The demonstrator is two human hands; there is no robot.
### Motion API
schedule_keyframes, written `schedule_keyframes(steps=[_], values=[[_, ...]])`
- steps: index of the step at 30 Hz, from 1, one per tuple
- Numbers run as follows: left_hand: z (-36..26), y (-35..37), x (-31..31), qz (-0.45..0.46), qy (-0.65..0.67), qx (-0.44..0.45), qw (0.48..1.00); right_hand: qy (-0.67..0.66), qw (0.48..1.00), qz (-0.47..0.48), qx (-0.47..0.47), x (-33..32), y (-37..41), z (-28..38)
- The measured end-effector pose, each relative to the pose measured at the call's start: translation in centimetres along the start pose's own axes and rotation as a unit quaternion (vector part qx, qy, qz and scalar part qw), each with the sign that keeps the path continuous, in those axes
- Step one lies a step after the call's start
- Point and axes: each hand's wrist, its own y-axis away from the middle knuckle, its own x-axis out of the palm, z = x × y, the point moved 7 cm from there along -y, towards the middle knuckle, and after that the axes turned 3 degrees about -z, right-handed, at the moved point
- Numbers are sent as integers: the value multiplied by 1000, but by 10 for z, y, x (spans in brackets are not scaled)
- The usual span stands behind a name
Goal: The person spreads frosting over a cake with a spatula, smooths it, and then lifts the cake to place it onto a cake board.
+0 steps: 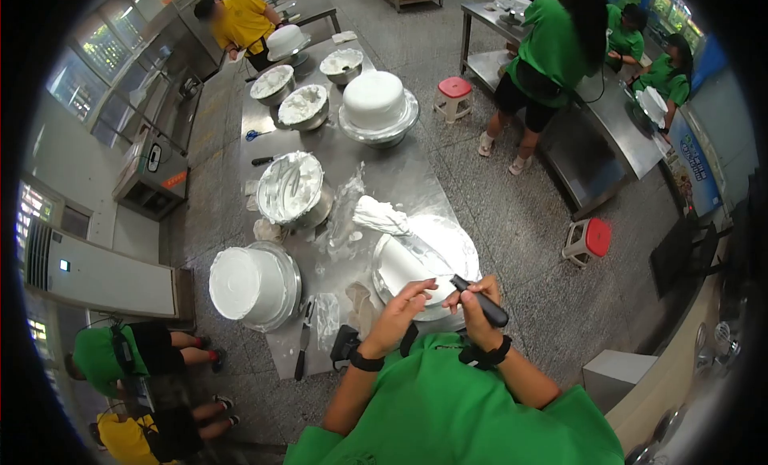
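Note:
My right hand (482,311) is wrapped around the black handle of a cake spatula (426,255). Its long blade points away to the upper left, and a thick heap of white cream (381,216) sits at the far end. My left hand (404,309) is beside the blade near the handle, fingers stretched and slightly apart, holding nothing. Below both hands is a round, white, cream-smeared form (460,249) at the table edge; the blade and hands partly cover it. A steel bowl of cream (298,190) stands farther left.
The steel table (416,173) holds white-coated cakes (374,101) on stands, several cream bowls (303,106), another spatula (304,337) and a cloth (364,305). Red-topped stools (592,238) stand on the right floor. People in green (552,57) and yellow (240,25) are around.

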Motion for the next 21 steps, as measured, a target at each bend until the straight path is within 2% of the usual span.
schedule_keyframes(steps=[2,4,6,8,9,10,11,12,13,14,16,18,20,21], values=[[3,-9,15,30,18,17,999,-5,999,31,-33,12,-2,5],[11,-12,34,92,184,-75,976,-2,998,52,-30,19,0,6],[30,-13,34,90,182,-66,977,-1,998,52,-26,22,4,3],[45,-14,33,93,265,-80,957,8,997,69,-39,25,4,4],[38,-13,35,75,304,-90,946,1,998,59,-37,25,5,2],[29,-13,34,74,286,-62,953,-6,998,49,-33,26,6,-2],[40,-12,33,63,330,-67,940,-36,996,78,-2,26,6,-9],[62,-3,31,49,380,-78,921,119,983,103,-93,18,8,-10],[84,0,21,106,440,-80,888,61,991,107,-44,25,10,-13],[84,1,18,101,437,-72,891,5,994,111,5,32,12,-15],[73,-2,8,-5,359,-36,933,-18,991,128,32,45,10,-18],[44,2,6,-19,364,-11,931,160,973,141,-84,58,3,-7],[16,3,2,-62,399,26,915,145,970,177,-82,68,-2,-13],[30,2,-10,-86,437,16,895,148,970,188,-47,71,-3,-20]])
